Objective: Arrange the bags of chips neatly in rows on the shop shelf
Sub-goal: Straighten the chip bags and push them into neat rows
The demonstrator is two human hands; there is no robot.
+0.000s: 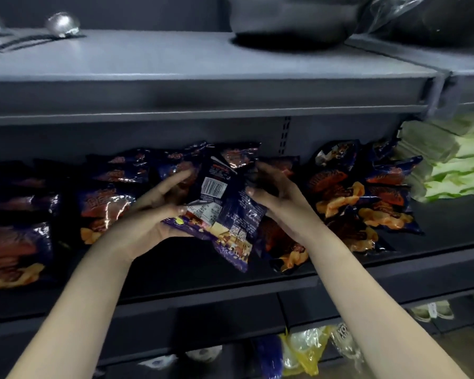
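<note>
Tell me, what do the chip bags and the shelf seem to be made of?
Chip bags: thin glossy plastic film, perhaps foil-lined; it crinkles and throws bright glints. Shelf: probably painted metal, matte grey, with thin folded edges and a slotted upright at the back; the look alone cannot confirm it.

The fine print on the back of the held bags of chips [219, 198] is too small to read. The fingertips of the right hand [279, 198] are lost behind them, and they cover part of the palm of the left hand [153, 214]. The chip bags at the left [11, 250] run out of view, as do the green packs [454, 160] on the right. The silvery things [62, 24] up top are too blurred to identify, and the dark bulky thing [293, 20] is cut off above.
</note>
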